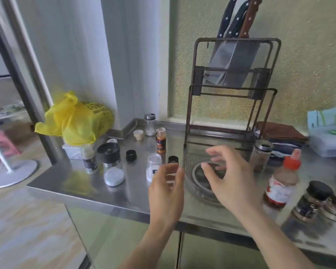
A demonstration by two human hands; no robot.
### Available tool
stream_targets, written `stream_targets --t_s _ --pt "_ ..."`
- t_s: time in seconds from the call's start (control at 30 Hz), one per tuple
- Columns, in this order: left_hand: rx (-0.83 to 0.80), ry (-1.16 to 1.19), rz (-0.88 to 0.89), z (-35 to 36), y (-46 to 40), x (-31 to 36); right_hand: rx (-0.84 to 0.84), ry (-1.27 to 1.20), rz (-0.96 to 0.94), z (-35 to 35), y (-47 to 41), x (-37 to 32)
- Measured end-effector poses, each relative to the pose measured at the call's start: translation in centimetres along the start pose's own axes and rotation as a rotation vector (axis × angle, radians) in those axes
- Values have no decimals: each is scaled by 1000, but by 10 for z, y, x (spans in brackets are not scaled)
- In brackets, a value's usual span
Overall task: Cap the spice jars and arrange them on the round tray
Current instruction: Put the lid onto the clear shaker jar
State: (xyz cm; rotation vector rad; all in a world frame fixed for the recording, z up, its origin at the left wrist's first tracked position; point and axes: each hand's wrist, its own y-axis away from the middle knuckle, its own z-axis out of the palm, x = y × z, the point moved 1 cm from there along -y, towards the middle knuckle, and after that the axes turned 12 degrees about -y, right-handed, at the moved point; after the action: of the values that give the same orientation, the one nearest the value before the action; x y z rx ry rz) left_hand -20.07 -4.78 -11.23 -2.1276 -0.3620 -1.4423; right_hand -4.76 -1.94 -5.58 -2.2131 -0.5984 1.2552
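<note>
Jars stand scattered on the steel counter (124, 193), most of them to the left of the round tray (199, 188), which lies near the front edge under the right hand (231, 177). The nearest uncapped one is the small white jar (153, 168), upright, long axis vertical, just beyond and slightly left of the left hand (167, 189). A black cap (173, 159) sits just behind that hand's fingertips, to the right of the white jar; a second black cap (131, 155) lies farther left, and the open orange jar (161, 140) stands behind both. The left hand is plainly the nearer to jar and cap alike. Its fingers are spread and hold nothing. The right hand hovers over the tray with fingers loosely curled and apart, also empty as far as the motion blur allows. The tray carries no jars yet, so capping looks barely begun.
</note>
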Motion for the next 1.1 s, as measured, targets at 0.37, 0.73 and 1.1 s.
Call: stream_targets --t_s 0.37,0.73,1.1 --pt "188 -369 75 -36 -45 -48 -584 448 89 128 -79 33" --pt "128 -380 73 -25 -63 -72 -705 564 56 161 -86 62" --pt "86 -398 73 -26 -65 -77 -529 362 52 148 -96 47"
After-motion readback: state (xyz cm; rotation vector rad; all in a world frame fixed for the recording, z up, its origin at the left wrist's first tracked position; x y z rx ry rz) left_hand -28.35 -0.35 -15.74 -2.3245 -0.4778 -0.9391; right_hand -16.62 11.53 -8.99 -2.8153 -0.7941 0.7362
